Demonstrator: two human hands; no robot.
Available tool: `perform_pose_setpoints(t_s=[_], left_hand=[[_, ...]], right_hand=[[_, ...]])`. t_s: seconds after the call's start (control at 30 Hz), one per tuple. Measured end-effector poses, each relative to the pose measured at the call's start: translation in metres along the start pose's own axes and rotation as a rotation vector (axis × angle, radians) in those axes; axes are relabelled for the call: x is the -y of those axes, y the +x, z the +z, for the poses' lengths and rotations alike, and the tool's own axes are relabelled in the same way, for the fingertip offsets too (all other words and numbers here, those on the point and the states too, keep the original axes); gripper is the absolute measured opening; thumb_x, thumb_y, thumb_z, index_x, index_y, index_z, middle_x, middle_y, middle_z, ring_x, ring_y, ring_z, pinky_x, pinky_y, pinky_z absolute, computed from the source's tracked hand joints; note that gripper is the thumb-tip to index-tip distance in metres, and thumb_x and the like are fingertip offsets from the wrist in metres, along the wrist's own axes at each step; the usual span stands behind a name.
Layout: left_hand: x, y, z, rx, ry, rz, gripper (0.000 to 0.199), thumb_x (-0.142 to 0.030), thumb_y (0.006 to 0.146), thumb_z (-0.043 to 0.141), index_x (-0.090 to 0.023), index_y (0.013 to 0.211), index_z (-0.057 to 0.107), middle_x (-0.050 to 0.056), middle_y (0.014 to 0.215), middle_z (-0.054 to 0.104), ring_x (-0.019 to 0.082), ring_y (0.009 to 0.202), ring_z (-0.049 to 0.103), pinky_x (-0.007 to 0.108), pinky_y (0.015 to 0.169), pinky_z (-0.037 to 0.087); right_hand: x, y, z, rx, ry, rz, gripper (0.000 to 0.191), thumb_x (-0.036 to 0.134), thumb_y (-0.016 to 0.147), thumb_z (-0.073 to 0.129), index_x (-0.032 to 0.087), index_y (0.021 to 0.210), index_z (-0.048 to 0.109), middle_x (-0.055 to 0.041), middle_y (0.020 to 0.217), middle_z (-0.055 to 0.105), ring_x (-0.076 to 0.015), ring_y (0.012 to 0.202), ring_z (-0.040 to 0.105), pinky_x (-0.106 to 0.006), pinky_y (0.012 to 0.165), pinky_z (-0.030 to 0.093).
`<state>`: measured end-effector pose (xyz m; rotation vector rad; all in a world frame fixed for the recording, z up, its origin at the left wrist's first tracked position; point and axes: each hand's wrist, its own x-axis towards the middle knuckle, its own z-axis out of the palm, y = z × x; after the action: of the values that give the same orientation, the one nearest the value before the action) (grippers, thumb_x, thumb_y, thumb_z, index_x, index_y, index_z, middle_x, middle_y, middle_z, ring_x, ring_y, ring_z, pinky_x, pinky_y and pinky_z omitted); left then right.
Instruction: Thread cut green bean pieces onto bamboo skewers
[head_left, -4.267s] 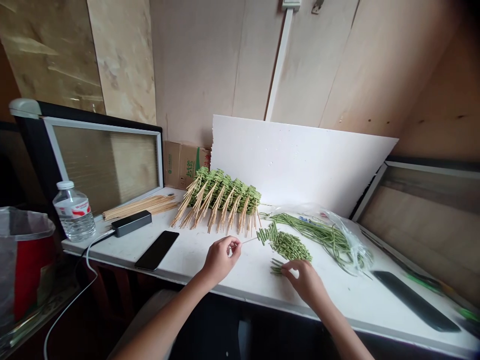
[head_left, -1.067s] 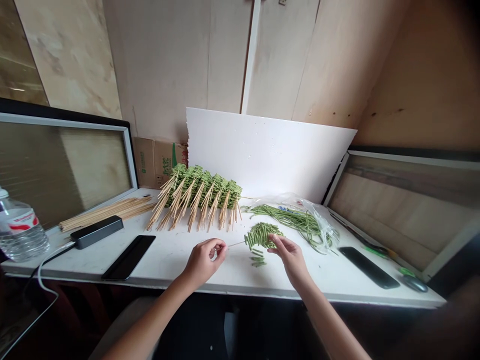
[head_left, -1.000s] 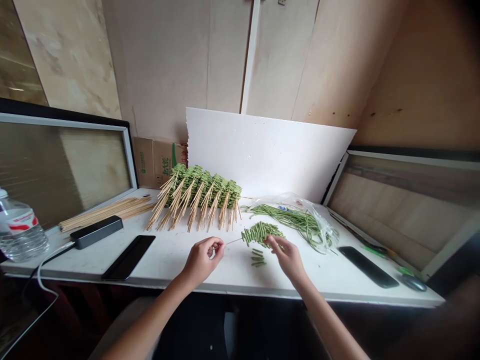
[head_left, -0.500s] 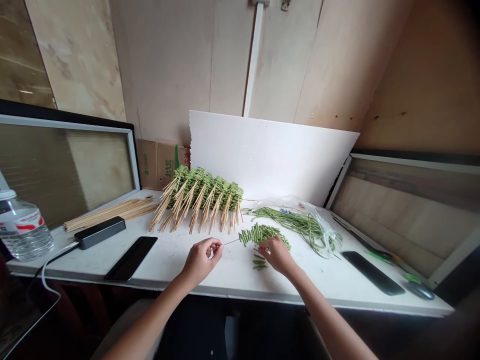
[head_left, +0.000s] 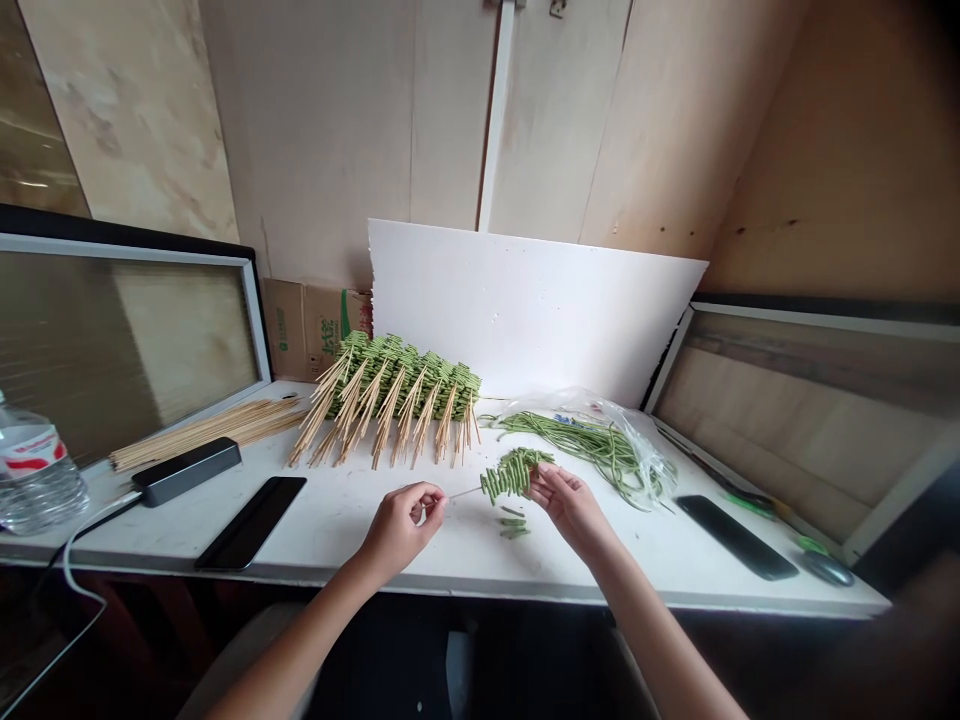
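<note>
My left hand (head_left: 401,520) pinches the bare end of a thin skewer (head_left: 466,493) above the table. Short green bean pieces (head_left: 498,482) are threaded crosswise in a row along its other end. At the right end of that row, my right hand (head_left: 568,502) is closed, thumb against fingers, on a bean piece mostly hidden by the fingertips. Behind it lies a heap of cut bean pieces (head_left: 536,456), partly covered by the row and the hand. Several loose pieces (head_left: 514,527) rest on the tabletop just below the skewer.
A stack of bean-filled skewers (head_left: 409,375) stands at the back, with bare skewers (head_left: 225,428) to its left. Long whole beans (head_left: 570,440) lie partly in a clear bag (head_left: 654,465). Two phones (head_left: 251,522), a black box (head_left: 187,470), a water bottle (head_left: 37,470) and a mouse (head_left: 827,568) flank my hands.
My right hand has risen from the loose pieces and cut heap to the right end of the threaded row. My left hand keeps its pinch on the skewer. The view has shifted slightly.
</note>
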<state>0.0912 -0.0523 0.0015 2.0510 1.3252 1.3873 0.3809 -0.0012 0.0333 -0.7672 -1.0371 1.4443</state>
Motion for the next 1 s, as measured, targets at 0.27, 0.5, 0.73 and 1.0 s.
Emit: perform_pose_setpoints(t_s=[0.27, 0.5, 0.73, 1.0], left_hand=[[0.009, 0.003, 0.001, -0.033, -0.056, -0.020, 0.020, -0.035, 0.098, 0.057, -0.019, 0.096, 0.067, 0.004, 0.080, 0.069, 0.015, 0.065, 0.062, 0.024, 0.061, 0.048], [0.032, 0.019, -0.010, -0.145, -0.022, -0.105, 0.026, -0.041, 0.098, 0.054, -0.018, 0.099, 0.066, 0.006, 0.081, 0.073, 0.019, 0.072, 0.071, 0.026, 0.064, 0.054], [0.038, 0.080, -0.059, -0.346, 0.248, -0.113, 0.027, -0.038, 0.097, 0.053, -0.016, 0.099, 0.068, 0.011, 0.092, 0.075, 0.023, 0.083, 0.071, 0.033, 0.077, 0.056], [0.064, 0.198, -0.104, -0.364, 0.385, -0.298, 0.018, -0.024, 0.098, 0.060, -0.011, 0.097, 0.072, 0.014, 0.100, 0.075, 0.024, 0.093, 0.072, 0.035, 0.087, 0.055]], right_hand=[[-0.001, -0.001, -0.010, -0.071, -0.059, 0.049, 0.037, 0.048, 0.073, 0.089, 0.018, 0.090, 0.078, -0.0116, 0.103, 0.080, -0.0266, 0.106, 0.073, -0.036, 0.096, 0.057], [0.002, -0.006, -0.017, -0.058, -0.463, -0.008, 0.048, 0.064, 0.078, 0.077, 0.018, 0.094, 0.078, -0.0145, 0.108, 0.079, -0.0340, 0.110, 0.071, -0.042, 0.089, 0.059], [-0.015, -0.017, -0.041, -0.112, -0.971, -0.249, 0.050, 0.069, 0.081, 0.066, 0.022, 0.087, 0.080, -0.0128, 0.102, 0.079, -0.0338, 0.090, 0.073, -0.043, 0.080, 0.060], [-0.031, -0.025, -0.060, -0.189, -1.085, -0.366, 0.045, 0.067, 0.085, 0.062, 0.025, 0.088, 0.079, -0.0115, 0.101, 0.078, -0.0298, 0.086, 0.071, -0.040, 0.077, 0.061]])
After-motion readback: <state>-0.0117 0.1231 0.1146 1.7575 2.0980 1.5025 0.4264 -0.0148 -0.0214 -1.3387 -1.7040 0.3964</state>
